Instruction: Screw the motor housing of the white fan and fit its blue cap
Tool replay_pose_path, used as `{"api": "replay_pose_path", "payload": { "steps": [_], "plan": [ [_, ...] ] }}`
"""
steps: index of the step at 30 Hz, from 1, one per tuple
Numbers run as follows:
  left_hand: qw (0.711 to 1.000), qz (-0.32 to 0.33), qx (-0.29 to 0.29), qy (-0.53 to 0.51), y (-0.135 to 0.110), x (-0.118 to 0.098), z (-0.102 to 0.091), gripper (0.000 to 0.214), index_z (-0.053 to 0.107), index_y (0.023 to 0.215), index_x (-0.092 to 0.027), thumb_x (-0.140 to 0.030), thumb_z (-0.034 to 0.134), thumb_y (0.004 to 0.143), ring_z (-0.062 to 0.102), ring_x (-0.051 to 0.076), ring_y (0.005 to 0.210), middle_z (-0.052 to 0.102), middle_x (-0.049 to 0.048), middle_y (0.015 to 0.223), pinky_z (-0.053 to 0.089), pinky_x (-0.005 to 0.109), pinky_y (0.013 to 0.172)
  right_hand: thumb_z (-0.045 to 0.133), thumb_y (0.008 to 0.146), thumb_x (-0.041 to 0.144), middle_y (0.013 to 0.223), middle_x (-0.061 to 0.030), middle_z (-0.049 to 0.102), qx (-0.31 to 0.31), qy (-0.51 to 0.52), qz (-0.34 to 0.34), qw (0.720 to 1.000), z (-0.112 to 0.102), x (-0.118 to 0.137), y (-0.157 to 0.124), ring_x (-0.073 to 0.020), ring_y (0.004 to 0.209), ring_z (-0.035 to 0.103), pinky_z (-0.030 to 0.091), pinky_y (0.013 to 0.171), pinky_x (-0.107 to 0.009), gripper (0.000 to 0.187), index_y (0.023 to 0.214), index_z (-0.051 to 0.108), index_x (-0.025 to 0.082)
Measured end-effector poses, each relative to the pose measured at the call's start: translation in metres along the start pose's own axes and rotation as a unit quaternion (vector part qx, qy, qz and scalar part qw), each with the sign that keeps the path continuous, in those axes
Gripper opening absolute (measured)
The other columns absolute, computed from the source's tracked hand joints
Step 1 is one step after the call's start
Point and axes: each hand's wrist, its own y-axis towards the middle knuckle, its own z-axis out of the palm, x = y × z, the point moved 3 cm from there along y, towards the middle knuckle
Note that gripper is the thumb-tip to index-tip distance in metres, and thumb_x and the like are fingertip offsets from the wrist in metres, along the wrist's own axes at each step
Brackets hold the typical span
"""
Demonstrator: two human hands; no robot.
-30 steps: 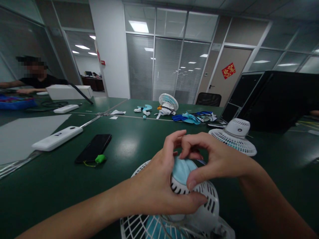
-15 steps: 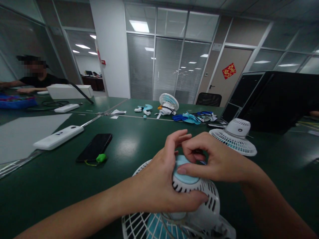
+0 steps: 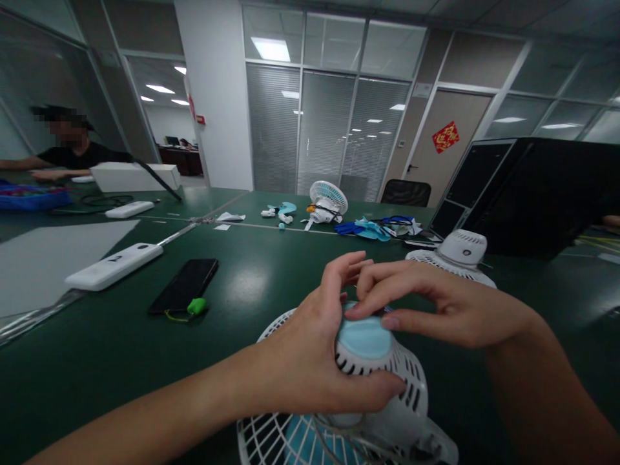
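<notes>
A small white fan [image 3: 387, 413] with a white wire grille and blue blades lies face down on the green table in front of me. My left hand [image 3: 310, 361] is wrapped round its white motor housing, thumb across the vents. A light blue cap [image 3: 363, 339] sits on top of the housing. My right hand [image 3: 436, 303] hovers over the cap, its fingertips pinched together and touching the cap's far edge next to my left fingertips. What the right fingers hold, if anything, is hidden.
A black phone [image 3: 184, 284] with a green tag and a white power strip [image 3: 113, 265] lie to the left. A second white fan [image 3: 460, 255] sits right behind my hands, a black box [image 3: 527, 194] beyond it. Fan parts lie at mid-table. A person sits far left.
My right hand has flattened and slid left over the blue cap, which went from tilted up to lying flat on the housing. My left hand kept its grip.
</notes>
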Motion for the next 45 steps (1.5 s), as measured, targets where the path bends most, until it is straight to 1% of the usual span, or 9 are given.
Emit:
{"api": "replay_pose_path", "payload": {
  "steps": [9,18,22,25,28,31,34,40,45],
  "plan": [
    [1.000,0.011,-0.003,0.005,-0.001,0.000,0.001,0.105,0.015,0.151,-0.024,-0.035,0.081,0.070,0.037,0.039,0.142,0.036,0.0168,0.154,0.036,0.056,0.115,0.071,0.088,0.027,0.087,-0.0021,0.069,-0.029,-0.045,0.079,0.995,0.000,-0.002,-0.002,-0.0127,0.083,0.064,0.049,0.077,-0.026,0.013,0.090,0.072,0.014],
    [1.000,0.016,0.006,0.011,0.000,-0.001,0.000,0.104,0.014,0.150,-0.024,-0.033,0.080,0.071,0.038,0.038,0.141,0.034,0.0173,0.155,0.035,0.056,0.115,0.070,0.088,0.030,0.065,0.0038,0.056,-0.044,-0.050,0.108,0.992,0.005,0.001,0.001,-0.0083,0.065,0.053,0.043,0.063,-0.021,0.027,0.067,0.062,0.015],
    [1.000,0.007,0.003,0.010,0.001,-0.004,0.000,0.103,0.015,0.149,-0.020,-0.032,0.080,0.070,0.046,0.037,0.134,0.042,0.0179,0.148,0.040,0.053,0.112,0.071,0.088,0.029,0.075,0.0015,0.062,-0.037,-0.028,0.108,0.993,0.003,-0.002,0.001,-0.0092,0.068,0.056,0.045,0.063,-0.021,0.015,0.085,0.069,0.014],
    [1.000,0.003,0.009,0.001,0.001,-0.004,0.001,0.102,0.014,0.149,-0.018,-0.033,0.079,0.071,0.053,0.035,0.127,0.053,0.0158,0.137,0.044,0.052,0.109,0.071,0.088,0.026,0.088,-0.0013,0.065,-0.033,-0.011,0.081,0.996,0.002,-0.004,0.002,-0.0100,0.073,0.058,0.047,0.064,-0.021,0.024,0.109,0.069,0.014],
    [1.000,0.013,0.006,0.000,0.001,-0.004,0.000,0.105,0.013,0.149,-0.019,-0.033,0.081,0.070,0.044,0.037,0.137,0.044,0.0178,0.147,0.041,0.051,0.112,0.068,0.090,0.021,0.099,-0.0039,0.069,-0.016,-0.013,0.042,0.999,0.002,-0.003,0.003,-0.0120,0.087,0.062,0.049,0.077,-0.024,0.024,0.113,0.069,0.015],
    [1.000,0.015,0.006,-0.004,0.001,-0.003,0.000,0.106,0.009,0.149,-0.023,-0.032,0.081,0.071,0.037,0.038,0.142,0.034,0.0184,0.155,0.038,0.053,0.114,0.068,0.090,0.022,0.100,-0.0031,0.069,-0.006,-0.015,0.035,0.999,0.001,-0.002,0.004,-0.0112,0.086,0.061,0.048,0.078,-0.024,0.019,0.108,0.071,0.015],
    [1.000,0.009,0.006,-0.015,0.000,-0.003,0.001,0.107,0.008,0.148,-0.024,-0.031,0.081,0.071,0.042,0.036,0.139,0.037,0.0180,0.152,0.040,0.052,0.113,0.072,0.088,0.029,0.093,-0.0011,0.067,-0.013,-0.021,0.073,0.997,0.002,-0.002,0.006,-0.0092,0.074,0.056,0.046,0.067,-0.022,0.018,0.099,0.071,0.015],
    [1.000,-0.004,-0.001,-0.018,-0.001,0.002,0.003,0.107,0.008,0.147,-0.024,-0.033,0.082,0.070,0.044,0.036,0.137,0.038,0.0172,0.150,0.038,0.053,0.114,0.076,0.081,0.039,0.062,0.0071,0.047,-0.100,-0.102,0.137,0.980,0.015,-0.001,0.012,-0.0060,0.056,0.041,0.031,0.050,-0.020,0.039,0.063,0.051,0.017],
    [1.000,-0.018,-0.002,-0.022,-0.002,0.004,0.003,0.109,0.009,0.147,-0.027,-0.035,0.083,0.069,0.041,0.036,0.139,0.031,0.0159,0.156,0.040,0.052,0.112,0.074,0.082,0.040,0.052,0.0086,0.038,-0.130,-0.190,0.148,0.962,0.020,0.007,0.012,-0.0051,0.048,0.033,0.024,0.045,-0.022,0.047,0.054,0.043,0.017]
  ]
}}
